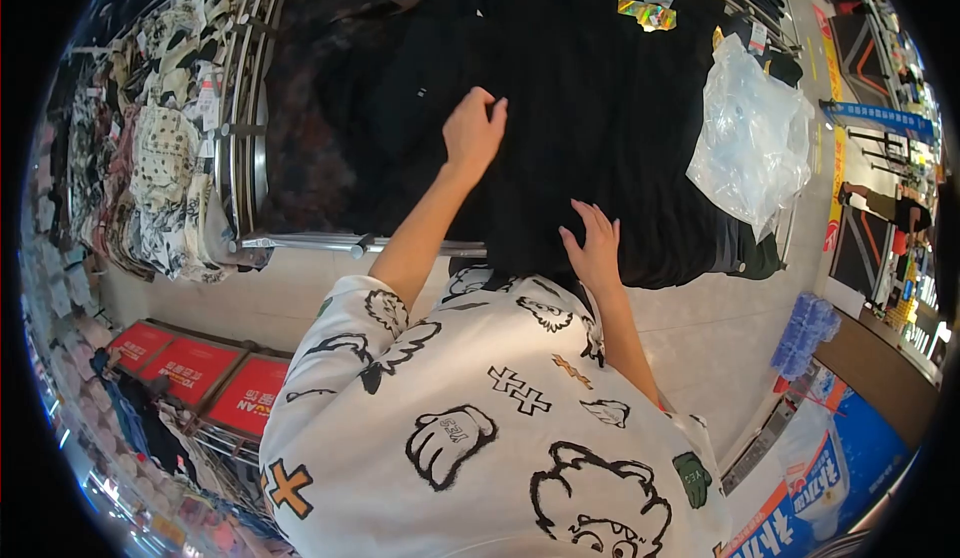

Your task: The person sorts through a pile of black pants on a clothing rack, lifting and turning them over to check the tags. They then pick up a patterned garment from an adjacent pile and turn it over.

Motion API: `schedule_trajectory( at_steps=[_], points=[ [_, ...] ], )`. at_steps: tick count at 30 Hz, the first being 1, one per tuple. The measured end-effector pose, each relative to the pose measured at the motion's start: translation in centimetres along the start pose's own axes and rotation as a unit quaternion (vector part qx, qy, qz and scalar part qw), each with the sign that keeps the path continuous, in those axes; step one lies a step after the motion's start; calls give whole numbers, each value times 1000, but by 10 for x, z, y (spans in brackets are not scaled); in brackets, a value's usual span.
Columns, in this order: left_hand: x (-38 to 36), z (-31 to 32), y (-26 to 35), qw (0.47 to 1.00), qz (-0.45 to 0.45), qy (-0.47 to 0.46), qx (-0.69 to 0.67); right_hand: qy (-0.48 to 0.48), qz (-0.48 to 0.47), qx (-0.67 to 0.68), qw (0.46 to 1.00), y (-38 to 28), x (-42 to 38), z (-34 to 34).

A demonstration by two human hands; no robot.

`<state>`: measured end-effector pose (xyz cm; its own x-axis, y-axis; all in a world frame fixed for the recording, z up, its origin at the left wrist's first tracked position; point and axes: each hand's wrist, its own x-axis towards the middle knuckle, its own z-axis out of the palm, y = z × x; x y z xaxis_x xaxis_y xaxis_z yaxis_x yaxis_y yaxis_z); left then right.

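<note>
A black garment (540,108), its kind hard to make out, lies spread over a metal rack in front of me among other dark clothes. My left hand (474,136) is closed on its cloth near the middle, fingers curled downward and the thumb at the right. Closer to my body, my right hand (595,248) rests on the black cloth with its fingers apart. A clear plastic bag (755,133), crumpled, sits on the clothes at the right end.
Metal rails (365,246) run along the rack's near edge. Patterned clothes (165,158) hang at the left. Red signs (190,368) stand at lower left, and a blue-and-white carton (850,448) at lower right. A person (905,213) is at the far right.
</note>
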<state>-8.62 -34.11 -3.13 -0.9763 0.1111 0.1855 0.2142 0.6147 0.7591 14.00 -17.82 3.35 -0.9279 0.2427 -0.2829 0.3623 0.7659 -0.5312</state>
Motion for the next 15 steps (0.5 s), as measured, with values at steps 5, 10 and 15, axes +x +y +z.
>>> schedule_trajectory(
  at_steps=[5, 10, 15],
  points=[
    [-56, -24, 60, 977, -39, -96, -186, 30, -51, 141, 988, -23, 23, 19],
    [-114, -39, 94, 971, 51, -119, -202, 54, 37, 459, 886, -25, 26, 36],
    [-116, -53, 87, 953, 127, -121, -249, 26, 9, 572, 820, -6, 18, 37]
  ],
)
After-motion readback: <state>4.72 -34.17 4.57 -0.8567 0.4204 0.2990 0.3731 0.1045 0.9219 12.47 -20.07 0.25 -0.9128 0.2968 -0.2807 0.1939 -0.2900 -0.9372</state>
